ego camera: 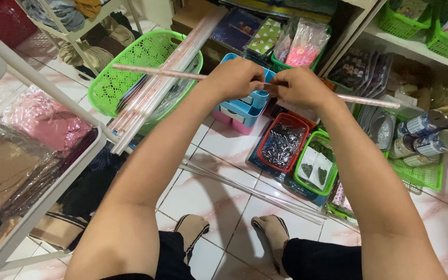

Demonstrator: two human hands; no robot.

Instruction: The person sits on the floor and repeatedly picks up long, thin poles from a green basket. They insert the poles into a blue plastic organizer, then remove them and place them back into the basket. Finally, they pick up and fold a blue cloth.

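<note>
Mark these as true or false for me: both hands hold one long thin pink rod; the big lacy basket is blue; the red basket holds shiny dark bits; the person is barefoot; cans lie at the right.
1. Both hands, left hand and right hand, hold one long thin pink rod. True.
2. The lacy basket is blue. False: it is green.
3. The red basket holds shiny dark bits. True.
4. The person is barefoot. False: a sandal is on each foot.
5. Cans lie at the right. True.
</note>
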